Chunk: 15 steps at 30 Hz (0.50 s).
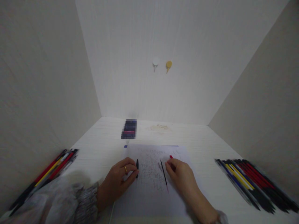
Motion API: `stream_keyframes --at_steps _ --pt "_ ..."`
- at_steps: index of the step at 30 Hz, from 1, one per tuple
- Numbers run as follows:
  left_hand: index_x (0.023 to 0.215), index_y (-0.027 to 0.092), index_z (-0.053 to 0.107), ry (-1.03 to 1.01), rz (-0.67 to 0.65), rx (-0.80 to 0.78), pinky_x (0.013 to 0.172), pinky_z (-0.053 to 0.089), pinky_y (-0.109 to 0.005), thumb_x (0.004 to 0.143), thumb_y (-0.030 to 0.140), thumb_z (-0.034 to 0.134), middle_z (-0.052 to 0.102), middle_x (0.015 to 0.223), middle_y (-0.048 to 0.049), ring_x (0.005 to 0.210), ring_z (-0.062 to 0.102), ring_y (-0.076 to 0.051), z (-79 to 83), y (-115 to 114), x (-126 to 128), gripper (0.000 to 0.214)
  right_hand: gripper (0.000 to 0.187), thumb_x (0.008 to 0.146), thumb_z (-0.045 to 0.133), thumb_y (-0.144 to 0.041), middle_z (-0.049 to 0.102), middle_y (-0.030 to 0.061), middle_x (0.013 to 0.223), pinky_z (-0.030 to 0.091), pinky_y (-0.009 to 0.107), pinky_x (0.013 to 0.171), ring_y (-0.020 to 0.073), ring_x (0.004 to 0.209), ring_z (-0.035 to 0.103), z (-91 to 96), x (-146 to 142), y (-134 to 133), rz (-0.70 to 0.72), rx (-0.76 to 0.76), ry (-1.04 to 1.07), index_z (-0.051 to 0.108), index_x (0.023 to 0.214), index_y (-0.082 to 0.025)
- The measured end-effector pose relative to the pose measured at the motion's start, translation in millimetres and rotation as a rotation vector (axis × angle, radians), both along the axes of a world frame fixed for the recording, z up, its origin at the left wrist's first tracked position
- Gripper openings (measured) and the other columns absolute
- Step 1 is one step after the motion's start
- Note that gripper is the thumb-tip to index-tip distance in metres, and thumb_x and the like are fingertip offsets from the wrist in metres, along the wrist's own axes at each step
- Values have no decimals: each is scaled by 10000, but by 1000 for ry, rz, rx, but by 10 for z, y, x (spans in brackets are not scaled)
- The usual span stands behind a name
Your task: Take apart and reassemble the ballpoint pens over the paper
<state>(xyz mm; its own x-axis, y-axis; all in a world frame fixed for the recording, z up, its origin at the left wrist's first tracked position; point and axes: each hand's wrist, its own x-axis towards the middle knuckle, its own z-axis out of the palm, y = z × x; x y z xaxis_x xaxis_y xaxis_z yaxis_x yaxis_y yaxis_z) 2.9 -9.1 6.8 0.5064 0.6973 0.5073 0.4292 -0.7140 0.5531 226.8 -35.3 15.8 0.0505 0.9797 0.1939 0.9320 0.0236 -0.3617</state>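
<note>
My left hand [120,179] rests on the left edge of a scribbled white sheet of paper [151,186], fingers curled around a short black pen part [137,166]. My right hand [181,174] lies on the sheet's right side, fingers closed on a small red piece [171,157] at its fingertips. A thin black pen refill [163,176] lies on the paper just left of my right hand, touching or nearly touching the fingers.
A row of red, yellow and black pens [46,174] lies along the left wall. Another row of several blue, yellow, red and black pens [249,183] lies at the right. A dark pixelated object [129,128] sits behind the paper. Two hooks [162,64] are on the back wall.
</note>
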Motion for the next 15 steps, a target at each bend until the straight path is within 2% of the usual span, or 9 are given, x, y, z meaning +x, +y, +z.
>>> stream_keyframes --at_steps 4,10,15 --pt "713 150 557 -16 -4 -5 591 441 -190 785 181 426 530 748 -42 648 509 -95 10 -9 -4 153 215 782 381 -208 607 27 749 358 219 586 140 690 569 -31 -199 9 90 -56 -126 586 723 -187" --pt "708 145 544 3 -3 -90 521 425 -163 785 194 426 518 760 -36 578 483 -70 -31 -12 -10 149 198 792 370 -211 620 85 778 389 248 559 190 708 595 -50 -322 57 -16 -119 -293 555 803 -141" --pt "723 142 547 15 -21 -147 508 403 -159 789 198 424 513 777 -40 584 473 -70 -49 -6 -6 150 201 777 361 -141 634 107 721 409 281 546 218 677 608 -53 -384 93 -1 -161 -340 561 792 -130"
